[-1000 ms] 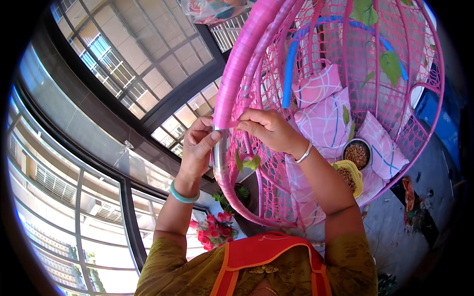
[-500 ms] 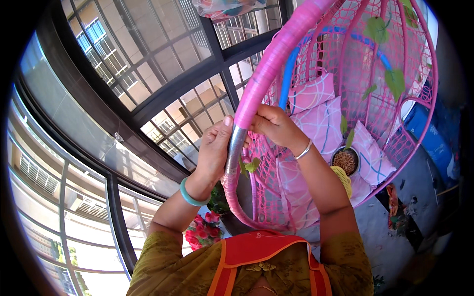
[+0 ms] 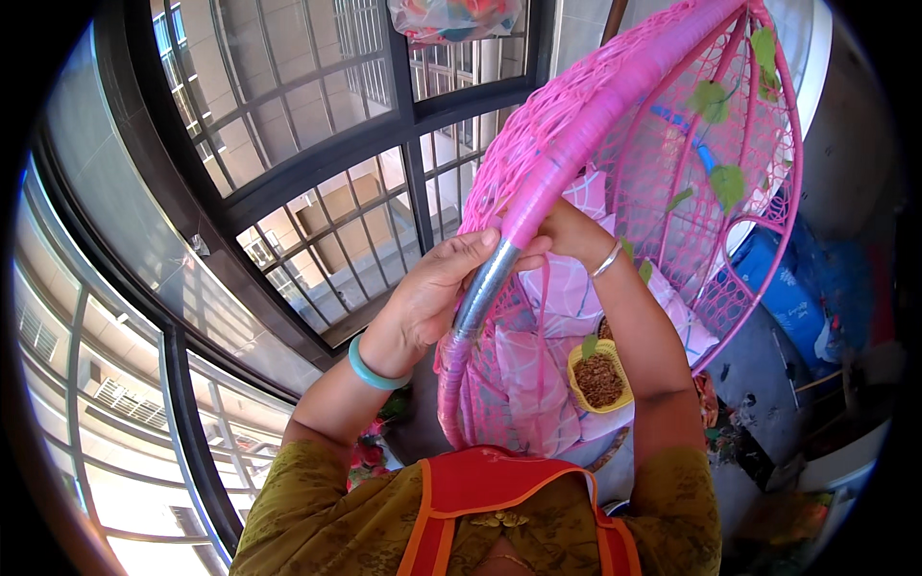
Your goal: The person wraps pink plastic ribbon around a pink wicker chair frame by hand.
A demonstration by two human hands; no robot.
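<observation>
My left hand (image 3: 432, 288) is closed round the hanging chair's frame, at the bare silver stretch (image 3: 485, 288) just below the pink wrapping (image 3: 591, 120), thumb near where the two meet. My right hand (image 3: 569, 230) is curled behind the tube at that spot; its fingertips are mostly hidden, so what they pinch is unclear. A thin pink strip (image 3: 545, 293) hangs below it. Around the tube spreads the chair's pink netting (image 3: 519, 125) with green artificial leaves (image 3: 727, 187). Inside lie pink patterned cushions (image 3: 538, 374) and a yellow basket (image 3: 619, 394) of brown bits.
Barred windows (image 3: 327, 250) curve along my left and ahead, a bagged bundle (image 3: 451, 19) high in front of them. Red flowers (image 3: 367, 456) show behind my left forearm. Blue bags (image 3: 788, 298) and scattered debris (image 3: 740, 422) lie on the floor at right.
The view has shifted, and the tube now leans further right with more netting showing along its left side. Both hands stay at the tape's edge, my right hand slipping further behind the tube.
</observation>
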